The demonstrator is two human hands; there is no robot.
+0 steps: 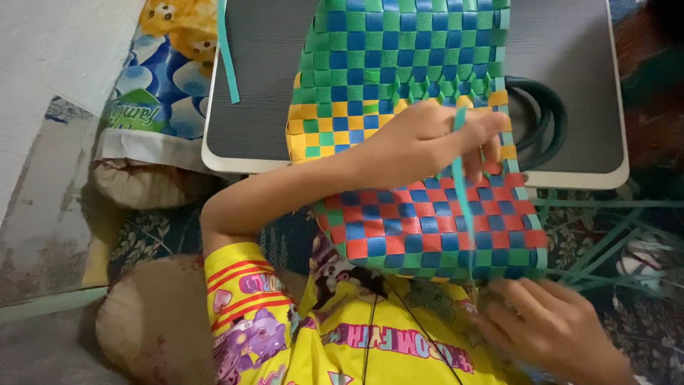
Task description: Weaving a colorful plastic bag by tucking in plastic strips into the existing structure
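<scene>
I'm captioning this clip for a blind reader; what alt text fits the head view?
A left hand pinches a thin teal plastic strip against a checkered woven plastic basket in green, blue, yellow and red. The right hand steadies its lower edge, above a grey lap table.

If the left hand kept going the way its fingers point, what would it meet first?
The left hand points rightward across the woven basket, pinching a teal strip. Straight on, it would likely meet the dark green coiled tube on the grey tray, though depth is unclear.
</scene>
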